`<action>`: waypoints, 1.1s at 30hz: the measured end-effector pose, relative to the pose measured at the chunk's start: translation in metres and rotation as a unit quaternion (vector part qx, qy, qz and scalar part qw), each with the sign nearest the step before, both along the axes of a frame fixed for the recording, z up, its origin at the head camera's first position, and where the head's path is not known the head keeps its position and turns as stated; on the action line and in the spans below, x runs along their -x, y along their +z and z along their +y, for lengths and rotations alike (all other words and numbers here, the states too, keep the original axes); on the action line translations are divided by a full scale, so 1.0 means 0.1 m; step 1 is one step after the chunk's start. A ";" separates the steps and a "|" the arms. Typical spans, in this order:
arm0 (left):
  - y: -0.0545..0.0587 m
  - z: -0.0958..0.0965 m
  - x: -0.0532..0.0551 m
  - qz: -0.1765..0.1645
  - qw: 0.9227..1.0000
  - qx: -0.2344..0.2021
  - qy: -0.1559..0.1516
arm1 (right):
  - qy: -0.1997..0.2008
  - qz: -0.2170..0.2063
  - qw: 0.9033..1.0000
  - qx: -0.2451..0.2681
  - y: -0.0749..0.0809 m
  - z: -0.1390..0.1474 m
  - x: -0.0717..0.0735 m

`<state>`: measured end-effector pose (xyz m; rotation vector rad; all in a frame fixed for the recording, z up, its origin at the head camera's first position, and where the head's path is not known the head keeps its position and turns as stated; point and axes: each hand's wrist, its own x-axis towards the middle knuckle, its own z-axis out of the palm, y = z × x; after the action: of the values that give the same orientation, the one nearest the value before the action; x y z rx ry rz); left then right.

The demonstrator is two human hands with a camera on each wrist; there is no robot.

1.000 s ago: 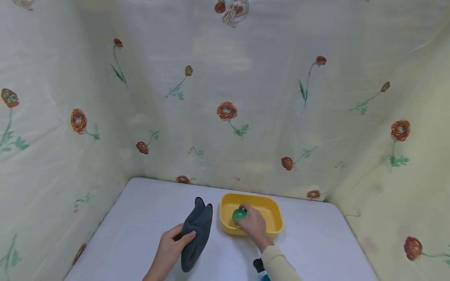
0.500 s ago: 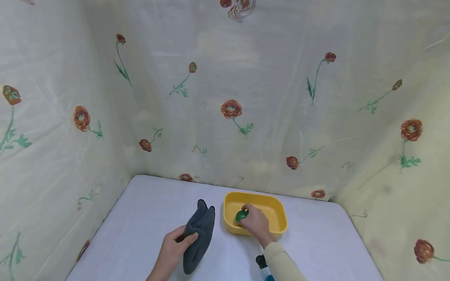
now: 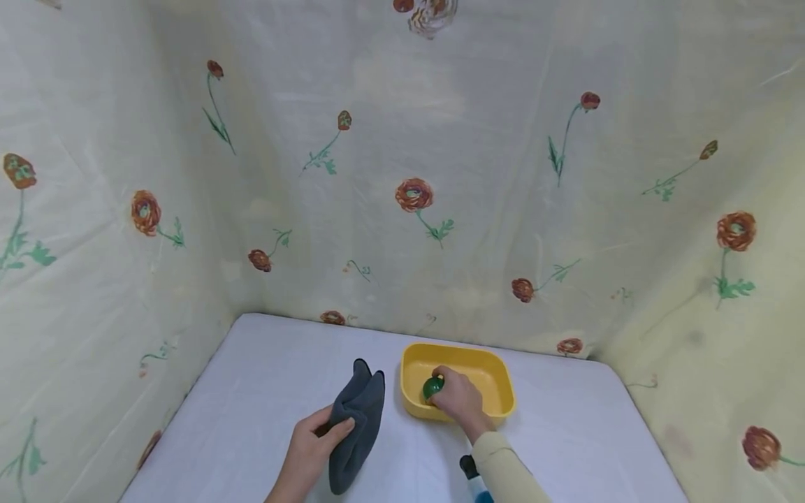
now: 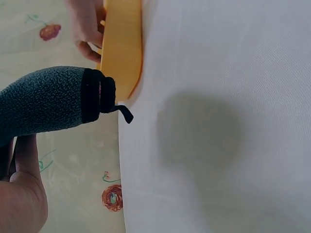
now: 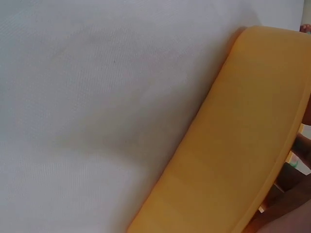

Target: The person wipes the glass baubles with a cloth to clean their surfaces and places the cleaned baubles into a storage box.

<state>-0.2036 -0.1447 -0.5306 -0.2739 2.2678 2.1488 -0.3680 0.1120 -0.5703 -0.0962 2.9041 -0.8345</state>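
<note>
My left hand pinches a folded dark grey fleecy cloth, thumb on its near face. Black edging and a small black loop show on the cloth in the left wrist view. Over the yellow plastic tub, my right hand reaches down inside the rim and grips a round green ball. The ball is partly covered by the fingers and sits low at the tub's left side. From the right wrist, the tub's outer wall hides most of that hand.
A bottle with a black top and a white and blue body lies beside the right sleeve, partly out of frame. The table has a white cover. Flower-printed curtains stand close behind it and at both sides.
The right hand has lowered slightly with the green ball, deeper into the tub. The left hand and cloth keep their hold; the head view has shifted a little.
</note>
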 end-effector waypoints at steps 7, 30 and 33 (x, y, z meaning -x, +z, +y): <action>0.00 0.06 0.01 0.000 1.000 -0.004 -0.006 | -0.007 -0.011 1.000 -0.013 0.05 0.05 -0.05; 0.07 0.21 0.04 -0.020 0.999 0.024 -0.015 | -0.032 0.021 0.999 0.001 0.28 0.17 -0.17; 0.08 0.24 0.03 -0.018 1.000 0.019 -0.014 | -0.034 0.038 0.999 0.000 0.33 0.20 -0.20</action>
<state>-0.2067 -0.1209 -0.5223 -0.2780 2.2809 2.0715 -0.3478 0.1320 -0.5372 -0.0303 2.9935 -0.8591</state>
